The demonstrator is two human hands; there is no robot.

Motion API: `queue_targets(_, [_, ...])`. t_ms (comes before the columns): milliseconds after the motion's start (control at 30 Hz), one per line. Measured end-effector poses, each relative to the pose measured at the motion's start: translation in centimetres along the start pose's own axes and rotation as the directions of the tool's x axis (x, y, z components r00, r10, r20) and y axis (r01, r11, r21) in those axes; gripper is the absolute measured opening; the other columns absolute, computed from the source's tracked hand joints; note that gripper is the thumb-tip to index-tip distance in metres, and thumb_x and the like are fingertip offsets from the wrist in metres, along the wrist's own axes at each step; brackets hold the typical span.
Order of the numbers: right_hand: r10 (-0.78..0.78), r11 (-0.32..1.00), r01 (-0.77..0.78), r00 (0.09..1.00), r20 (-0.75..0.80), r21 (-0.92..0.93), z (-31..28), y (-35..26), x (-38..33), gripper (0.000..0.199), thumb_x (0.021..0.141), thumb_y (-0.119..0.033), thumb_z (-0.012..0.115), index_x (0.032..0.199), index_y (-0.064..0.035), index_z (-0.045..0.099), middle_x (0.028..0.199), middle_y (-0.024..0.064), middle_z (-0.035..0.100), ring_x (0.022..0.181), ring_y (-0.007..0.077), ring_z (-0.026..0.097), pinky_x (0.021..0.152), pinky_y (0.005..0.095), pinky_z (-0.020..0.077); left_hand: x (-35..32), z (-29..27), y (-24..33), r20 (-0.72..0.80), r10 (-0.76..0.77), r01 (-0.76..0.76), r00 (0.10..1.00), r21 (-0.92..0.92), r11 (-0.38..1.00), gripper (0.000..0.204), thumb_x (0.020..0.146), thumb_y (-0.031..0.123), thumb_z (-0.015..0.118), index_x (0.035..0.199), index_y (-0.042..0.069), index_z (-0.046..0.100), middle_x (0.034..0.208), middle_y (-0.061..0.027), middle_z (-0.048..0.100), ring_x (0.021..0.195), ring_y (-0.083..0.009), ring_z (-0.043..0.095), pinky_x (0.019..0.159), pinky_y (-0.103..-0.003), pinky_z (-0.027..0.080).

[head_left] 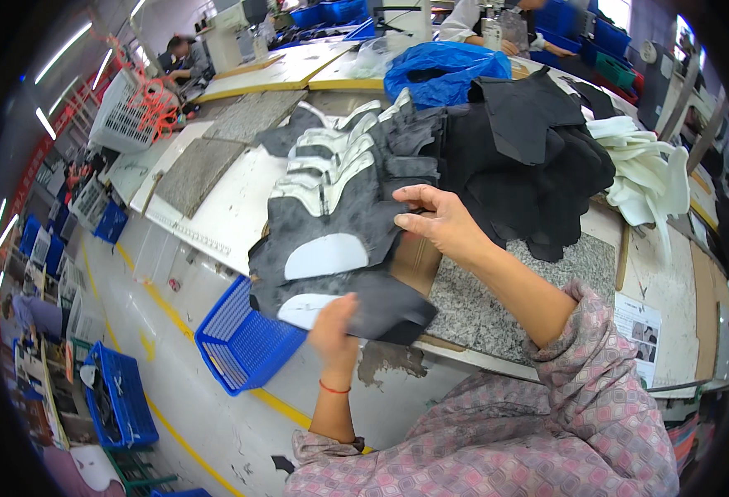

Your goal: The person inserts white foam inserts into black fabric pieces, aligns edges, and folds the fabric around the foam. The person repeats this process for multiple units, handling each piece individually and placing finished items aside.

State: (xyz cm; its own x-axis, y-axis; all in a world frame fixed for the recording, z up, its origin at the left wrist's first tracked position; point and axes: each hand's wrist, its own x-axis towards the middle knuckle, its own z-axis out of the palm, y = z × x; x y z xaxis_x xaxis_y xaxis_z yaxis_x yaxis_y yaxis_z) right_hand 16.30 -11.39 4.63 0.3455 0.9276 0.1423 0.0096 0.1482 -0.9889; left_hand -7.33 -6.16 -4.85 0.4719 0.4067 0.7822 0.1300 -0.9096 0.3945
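Note:
A fanned row of dark grey cut pieces with white patches (331,182) lies overlapping across the workbench. My left hand (335,327) grips the nearest dark grey piece (381,306) at its lower edge, by its white patch. My right hand (439,219) rests on the stack further up, thumb and fingers pinching the edge of a grey piece. A pile of black cut pieces (538,157) lies just beyond my right hand. Both sleeves are pink patterned fabric.
A blue plastic bag (443,70) and a stack of white pieces (646,174) sit behind the piles. A blue crate (236,335) hangs below the bench edge, more blue crates (120,398) on the floor. Granite slabs (198,170) lie at left. Other people work at far tables.

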Motion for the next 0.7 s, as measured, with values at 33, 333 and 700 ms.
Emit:
queue_targets(33, [0.004,1.0,-0.003,0.996,-0.084,0.017,-0.2,-0.7,0.0,0.042,0.083,-0.008,0.066,0.121,0.0023,0.052,0.113,0.0101,0.057,0.087,0.0114,0.058,0.076,0.025,0.049,0.3,-0.5,-1.2,-0.118,-0.277,0.27,0.953,-0.072,0.96,0.044,0.071,-0.004,0.067,0.114,0.005,0.062,0.107,-0.0117,0.066,0.096,-0.0248,0.062,0.085,-0.032,0.047])
queue_targets(333, [-0.649,0.502,0.482,0.759,0.055,-0.718,1.4,-2.2,0.3,0.046,0.069,-0.002,0.075,0.11,-0.007,0.054,0.114,0.0072,0.051,0.1,0.0263,0.057,0.082,0.0334,0.0493,6.1,-6.5,-3.8,-0.183,-0.741,0.44,0.646,-0.704,0.558,0.034,0.084,0.004,0.068,0.115,-0.005,0.06,0.107,-0.01,0.066,0.092,-0.0172,0.062,0.086,-0.029,0.048])
queue_targets(700, [-0.415,-0.069,0.614,0.699,0.582,-0.786,0.1,-2.2,4.0,0.066,0.061,-0.014,0.078,0.122,-0.0182,0.052,0.117,0.006,0.054,0.106,0.0228,0.055,0.085,0.0361,0.0445,3.1,-6.1,-2.1,-0.004,-0.314,0.309,0.95,-0.163,0.937,0.02,0.076,-0.003,0.062,0.095,-0.005,0.067,0.089,-0.0115,0.07,0.081,-0.0179,0.065,0.078,-0.027,0.048])
